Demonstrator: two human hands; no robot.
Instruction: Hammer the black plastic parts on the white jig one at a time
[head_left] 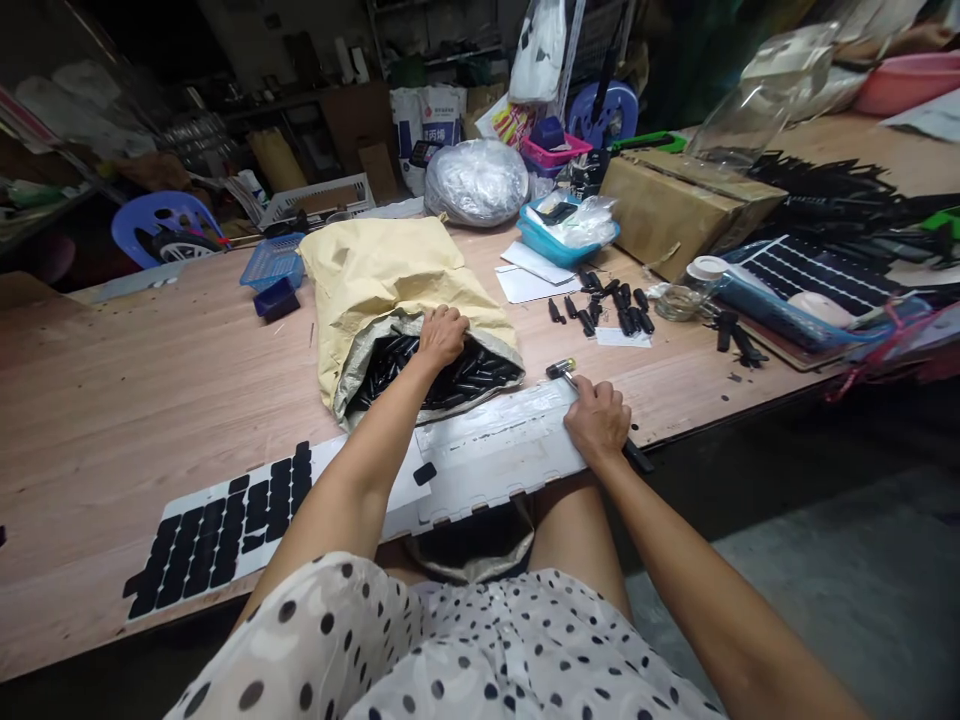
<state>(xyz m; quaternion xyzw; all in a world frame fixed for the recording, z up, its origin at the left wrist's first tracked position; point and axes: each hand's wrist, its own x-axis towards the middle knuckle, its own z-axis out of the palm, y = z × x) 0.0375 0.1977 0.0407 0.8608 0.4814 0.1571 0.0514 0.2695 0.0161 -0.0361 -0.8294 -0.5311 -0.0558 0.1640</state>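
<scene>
While the left hand is at the mouth of the sack, its fingers bend down over black parts inside; whether they grip one, I cannot tell. Right of the sack, the right hand is closed around a tool. Noted also: white board, on the sack's near side; blue basket, just left of the sack.

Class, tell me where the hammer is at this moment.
In the head view, the hammer is right of centre, gripped in the right hand. Its head sits by the far right corner of the white board, right of the sack.
</scene>
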